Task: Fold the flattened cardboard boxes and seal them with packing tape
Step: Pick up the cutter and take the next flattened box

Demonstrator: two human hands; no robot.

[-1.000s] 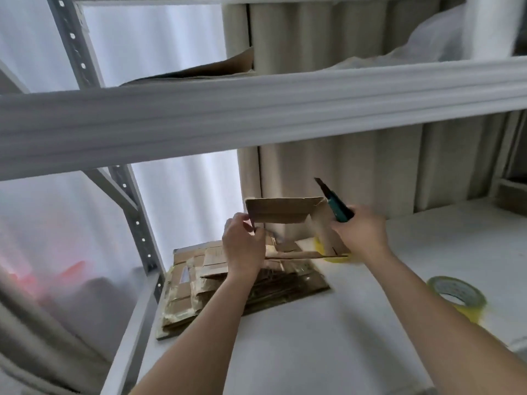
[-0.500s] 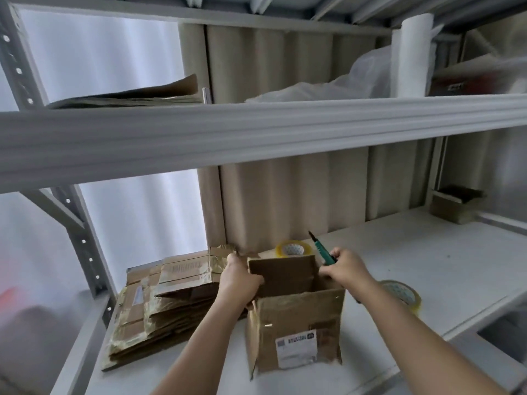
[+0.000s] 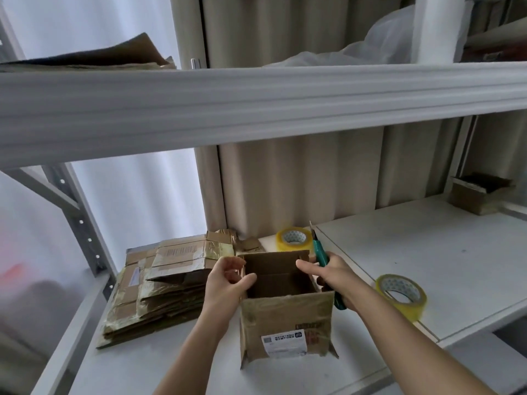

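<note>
An opened brown cardboard box [image 3: 285,317] with a white label stands upright on the white shelf [image 3: 427,252], its top open. My left hand [image 3: 225,283] pinches the box's left wall at the top edge. My right hand [image 3: 333,277] grips a green utility knife [image 3: 320,255], blade end pointing up and away, with its forefinger stretched over the box's right rim. A stack of flattened, taped cardboard boxes [image 3: 159,286] lies to the left of the box. One yellowish tape roll [image 3: 293,239] sits just behind the box; another tape roll [image 3: 400,295] lies to the right near the shelf's front edge.
A thick upper shelf beam [image 3: 256,104] crosses the view above my hands. A grey perforated upright [image 3: 82,223] stands at the left end. A small open carton [image 3: 479,195] sits at the back right. Flat cardboard and white wrapping lie on the upper shelf.
The box, held up in the air a second ago, now stands on the shelf, opened into a square shape. Both hands came down with it; the knife stays in my right hand.
</note>
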